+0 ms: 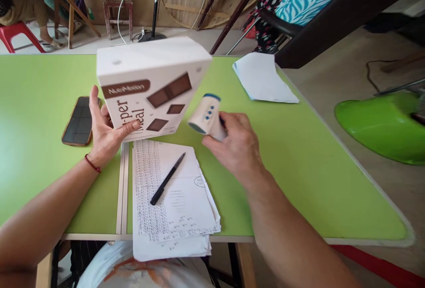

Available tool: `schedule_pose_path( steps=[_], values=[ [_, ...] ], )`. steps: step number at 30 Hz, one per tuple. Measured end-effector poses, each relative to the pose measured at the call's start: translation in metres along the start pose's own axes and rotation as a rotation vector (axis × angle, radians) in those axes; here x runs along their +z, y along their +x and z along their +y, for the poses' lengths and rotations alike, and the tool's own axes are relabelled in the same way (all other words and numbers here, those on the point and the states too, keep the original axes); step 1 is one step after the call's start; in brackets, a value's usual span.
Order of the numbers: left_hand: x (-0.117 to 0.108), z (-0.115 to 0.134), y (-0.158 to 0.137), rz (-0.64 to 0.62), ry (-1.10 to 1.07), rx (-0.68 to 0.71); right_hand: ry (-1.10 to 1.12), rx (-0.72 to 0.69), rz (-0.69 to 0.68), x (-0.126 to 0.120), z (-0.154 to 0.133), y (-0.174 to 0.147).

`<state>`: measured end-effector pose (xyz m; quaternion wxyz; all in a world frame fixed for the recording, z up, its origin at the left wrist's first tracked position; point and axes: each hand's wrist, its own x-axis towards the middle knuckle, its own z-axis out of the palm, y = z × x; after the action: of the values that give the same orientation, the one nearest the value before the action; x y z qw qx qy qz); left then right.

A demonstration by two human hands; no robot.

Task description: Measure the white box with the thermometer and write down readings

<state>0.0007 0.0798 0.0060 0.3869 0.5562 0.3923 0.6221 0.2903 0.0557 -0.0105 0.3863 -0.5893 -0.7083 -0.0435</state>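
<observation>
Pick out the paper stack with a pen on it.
The near stack, overhanging the near edge of the green table: a black pen lies on it. The far papers carry no pen.

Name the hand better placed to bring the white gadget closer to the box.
Probably the right hand: it grips the white gadget just beside the box. The left hand is busy holding the box.

the head view looks down across a table (305,168).
</observation>
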Motion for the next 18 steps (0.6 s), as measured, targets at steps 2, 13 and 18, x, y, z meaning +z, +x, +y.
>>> schedule_pose_path(
  steps=[2,13,18],
  values=[
    [0.002,0.004,-0.003,0.025,-0.027,-0.011,0.255,0.07,0.093,-0.01,-0.018,-0.002],
    [0.001,-0.008,-0.016,0.013,0.053,-0.24,1.195,0.403,-0.658,-0.017,-0.089,-0.052],
    [0.001,-0.009,-0.016,0.036,0.069,-0.256,1.199,0.453,-0.629,-0.008,-0.087,-0.047]
  ],
)
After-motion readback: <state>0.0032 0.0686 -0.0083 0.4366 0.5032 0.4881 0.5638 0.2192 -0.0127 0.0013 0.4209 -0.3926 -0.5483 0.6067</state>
